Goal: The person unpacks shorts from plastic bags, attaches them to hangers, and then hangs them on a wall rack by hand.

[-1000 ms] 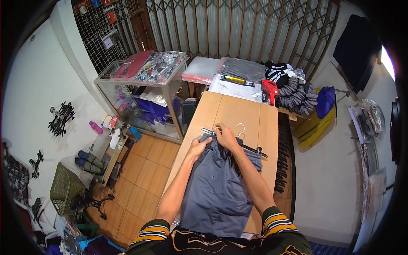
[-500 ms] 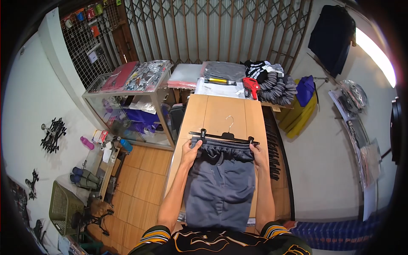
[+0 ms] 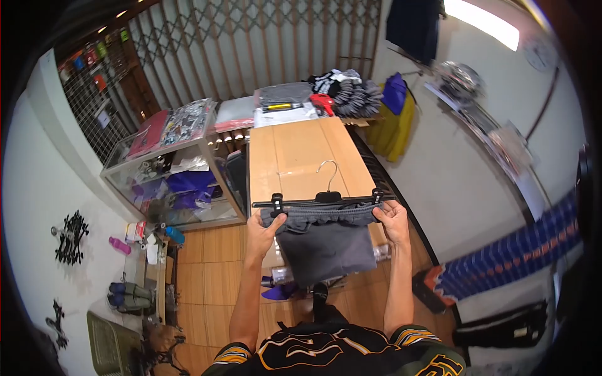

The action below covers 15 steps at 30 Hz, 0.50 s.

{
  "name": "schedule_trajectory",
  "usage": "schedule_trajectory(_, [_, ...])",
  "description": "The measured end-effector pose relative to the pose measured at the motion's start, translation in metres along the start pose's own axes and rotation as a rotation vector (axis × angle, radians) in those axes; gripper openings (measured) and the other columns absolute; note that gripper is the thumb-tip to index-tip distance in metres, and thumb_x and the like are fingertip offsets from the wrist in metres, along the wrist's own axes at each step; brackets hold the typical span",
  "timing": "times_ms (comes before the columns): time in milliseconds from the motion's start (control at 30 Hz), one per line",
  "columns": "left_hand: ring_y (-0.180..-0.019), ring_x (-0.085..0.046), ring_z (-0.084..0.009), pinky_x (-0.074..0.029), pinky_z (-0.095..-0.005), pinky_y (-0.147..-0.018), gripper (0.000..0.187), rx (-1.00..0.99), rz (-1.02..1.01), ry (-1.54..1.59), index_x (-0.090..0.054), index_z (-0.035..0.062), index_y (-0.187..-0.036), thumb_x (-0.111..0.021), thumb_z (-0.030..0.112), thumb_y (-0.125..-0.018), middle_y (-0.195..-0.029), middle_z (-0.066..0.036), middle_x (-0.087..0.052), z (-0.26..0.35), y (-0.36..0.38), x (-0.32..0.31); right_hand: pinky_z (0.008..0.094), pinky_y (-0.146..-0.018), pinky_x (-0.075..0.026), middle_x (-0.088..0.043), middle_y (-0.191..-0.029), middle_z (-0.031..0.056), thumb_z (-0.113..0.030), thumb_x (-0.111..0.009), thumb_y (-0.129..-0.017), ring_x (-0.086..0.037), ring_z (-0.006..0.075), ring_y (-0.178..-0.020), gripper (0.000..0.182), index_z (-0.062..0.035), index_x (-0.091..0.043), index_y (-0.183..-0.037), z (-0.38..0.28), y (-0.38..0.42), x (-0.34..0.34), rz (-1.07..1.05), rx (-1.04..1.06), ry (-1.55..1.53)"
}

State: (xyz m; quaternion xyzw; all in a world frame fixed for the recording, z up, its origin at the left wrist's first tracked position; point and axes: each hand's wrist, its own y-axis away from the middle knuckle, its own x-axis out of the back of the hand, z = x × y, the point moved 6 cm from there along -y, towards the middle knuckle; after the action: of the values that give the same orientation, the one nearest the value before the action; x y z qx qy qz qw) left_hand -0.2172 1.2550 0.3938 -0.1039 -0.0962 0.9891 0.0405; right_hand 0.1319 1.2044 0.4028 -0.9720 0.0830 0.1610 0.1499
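Note:
Grey elastic-waist shorts [image 3: 326, 250] hang below a black clip hanger [image 3: 328, 197] with a metal hook. The hanger's two clips sit on the waistband, one near each end. My left hand [image 3: 263, 233] pinches the waistband's left end beside the left clip, thumb on top. At the opposite end my right hand [image 3: 394, 220] grips the waistband just below the right clip. The shorts are held over the near end of the wooden table [image 3: 307, 150], and their lower part drops past its edge. Fingers behind the cloth are hidden.
A glass display case [image 3: 219, 182] with packaged goods stands to the left. At the table's far end lie a red tool [image 3: 322, 103] and bundled grey striped items [image 3: 357, 97]. Blue patterned cloth [image 3: 501, 254] is at right. A small bench with bottles [image 3: 174, 235] stands left.
Both hands have raised the waistband and hanger off the tabletop and toward me, so the shorts now hang over the near edge. The camera view has shifted and tilted.

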Motion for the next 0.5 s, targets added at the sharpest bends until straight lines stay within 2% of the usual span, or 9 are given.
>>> schedule_trajectory(167, [-0.085, -0.063, -0.0096, -0.05, -0.0254, -0.08, 0.021, 0.024, -0.103, 0.088, -0.065, 0.0005, -0.101, -0.077, 0.005, -0.084, -0.095, -0.004, -0.07, 0.026, 0.071, -0.011, 0.0289, -0.092, -0.05, -0.067, -0.111, 0.0124, 0.002, -0.077, -0.08, -0.064, 0.0161, -0.102, 0.042, 0.0032, -0.06, -0.118, -0.046, 0.107, 0.002, 0.089, 0.053, 0.022])
schedule_trajectory(267, [-0.081, -0.062, -0.0087, -0.05, -0.0252, -0.077, 0.021, -0.007, -0.2, 0.036, -0.066, 0.0005, -0.098, -0.078, 0.009, -0.083, -0.091, -0.003, -0.07, 0.031, 0.1, -0.022, 0.0293, -0.092, -0.05, -0.067, -0.112, 0.0116, 0.003, -0.076, -0.08, -0.063, 0.0165, -0.103, 0.04, 0.0011, -0.061, -0.117, -0.072, 0.165, 0.012, 0.143, 0.131, 0.05])
schedule_trajectory(500, [-0.077, -0.062, -0.0081, -0.051, -0.0251, -0.074, 0.022, 0.067, -0.418, -0.003, -0.067, 0.0011, -0.094, -0.08, 0.014, -0.082, -0.088, -0.002, -0.07, 0.049, 0.166, -0.105, 0.0281, -0.091, -0.048, -0.067, -0.114, 0.0105, -0.001, -0.075, -0.083, -0.062, 0.0148, -0.101, 0.039, 0.0011, -0.06, -0.119, -0.125, 0.306, 0.059, 0.421, 0.171, 0.107])
